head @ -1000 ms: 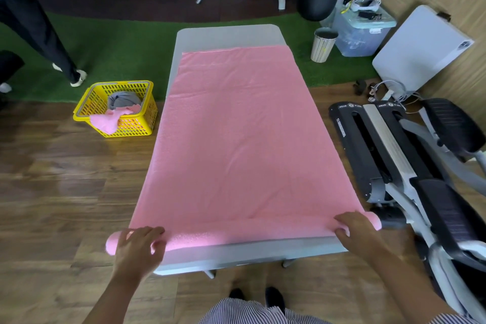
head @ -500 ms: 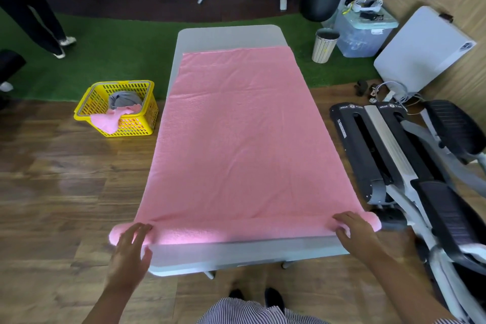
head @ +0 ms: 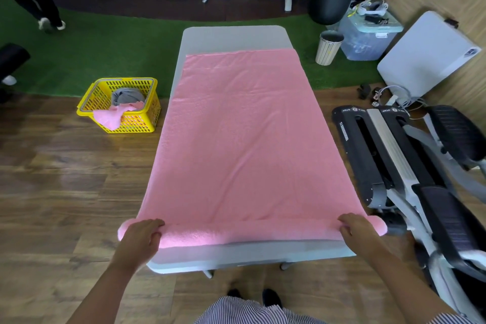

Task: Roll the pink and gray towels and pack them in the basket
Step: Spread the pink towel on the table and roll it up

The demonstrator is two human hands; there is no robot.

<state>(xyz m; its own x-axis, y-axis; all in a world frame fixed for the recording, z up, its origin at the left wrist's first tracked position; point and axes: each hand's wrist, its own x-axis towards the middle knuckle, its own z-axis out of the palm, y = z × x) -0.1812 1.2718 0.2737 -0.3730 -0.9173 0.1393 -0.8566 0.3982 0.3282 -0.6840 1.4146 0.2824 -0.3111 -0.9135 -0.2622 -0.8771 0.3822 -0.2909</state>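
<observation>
A large pink towel (head: 244,139) lies spread flat along the grey table (head: 234,35), its near end wound into a thick roll (head: 249,233) across the table's front. My left hand (head: 140,237) grips the roll's left end, fingers curled over it. My right hand (head: 359,229) grips the right end the same way. On the floor to the left stands a yellow basket (head: 86,102) holding a rolled gray towel (head: 126,96) and a loose pink towel (head: 110,117) that hangs over its front rim.
A black and grey exercise machine (head: 402,173) stands close along the table's right side. Behind it are a folded white table (head: 426,58), a clear storage bin (head: 368,37) and a striped waste bin (head: 328,47). A person's legs (head: 39,2) cross the far left.
My left hand slid off the roll's end, then came back onto it and grips it again. The roll has grown a little thicker. The person at far left walked further away.
</observation>
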